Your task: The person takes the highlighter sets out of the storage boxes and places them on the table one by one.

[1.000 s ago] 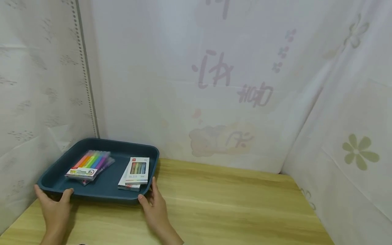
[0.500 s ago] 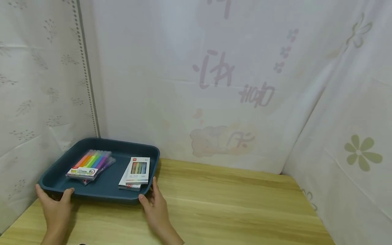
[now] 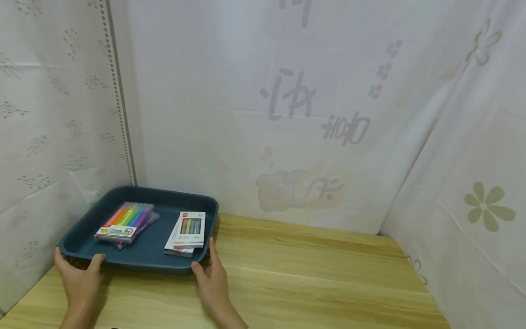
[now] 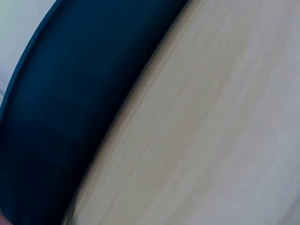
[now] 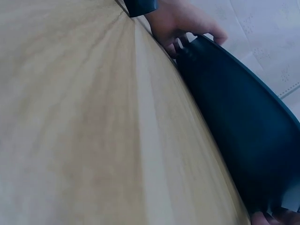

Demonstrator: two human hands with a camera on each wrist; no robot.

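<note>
A dark blue tray (image 3: 144, 262) stands at the left of the wooden table, in the corner of the hung cloths. My left hand (image 3: 80, 283) grips its near left corner, thumb at the rim and fingers partly hidden by the wall. At the near right corner my right hand (image 3: 213, 285) holds the tray the same way. Inside, a clear pack of rainbow-coloured markers (image 3: 125, 222) overlaps another clear pack (image 3: 148, 221) on the left. Toward the right, a white box with a colour window (image 3: 190, 228) lies across a second white box (image 3: 170, 246). The right wrist view shows my left hand (image 5: 180, 21) across the tray wall.
Bare wooden tabletop (image 3: 312, 269) extends to the right of the tray. White printed cloth (image 3: 287, 151) hangs along the back, and more cloth stands at the left (image 3: 53, 137) and right (image 3: 464, 219) sides.
The tray and both hands appear slightly farther right in the head view, still gripped at the same corners. The background also shifts a little right, so the view itself moved somewhat.
</note>
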